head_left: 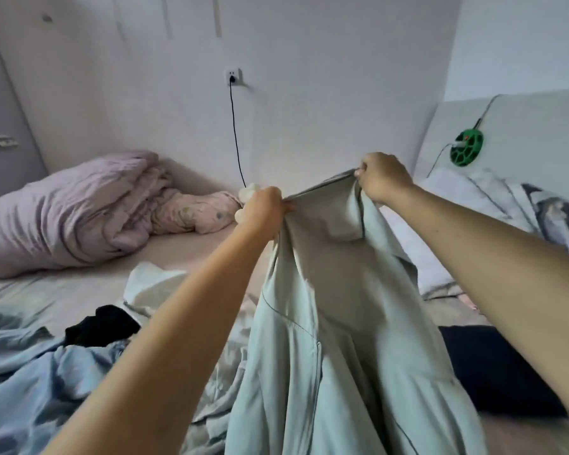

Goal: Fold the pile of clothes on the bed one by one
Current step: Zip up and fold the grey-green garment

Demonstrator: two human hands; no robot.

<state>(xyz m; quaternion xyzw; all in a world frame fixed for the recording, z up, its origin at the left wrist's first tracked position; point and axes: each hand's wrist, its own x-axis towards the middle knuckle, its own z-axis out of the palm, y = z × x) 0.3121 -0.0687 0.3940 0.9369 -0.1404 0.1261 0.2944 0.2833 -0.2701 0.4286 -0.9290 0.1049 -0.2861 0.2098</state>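
A pale green zip jacket [342,339] hangs in the air over the bed, held up by its top edge. My left hand [265,210] grips the left part of that edge in a fist. My right hand [381,175] pinches the right part, a little higher. The jacket's lower half drapes down onto the pile. On the bed [191,257] lie a light blue garment [37,382] at the lower left, a black piece [102,326] beside it, a white piece [151,284] behind, and a dark navy garment [500,372] at the right.
A bundled lilac quilt [66,211] and a pink patterned pillow [194,211] lie by the wall. A black cable [235,133] hangs from a wall socket [233,77]. A green cable reel [467,147] sits on the headboard. A grey-white pillow [513,205] lies at the right.
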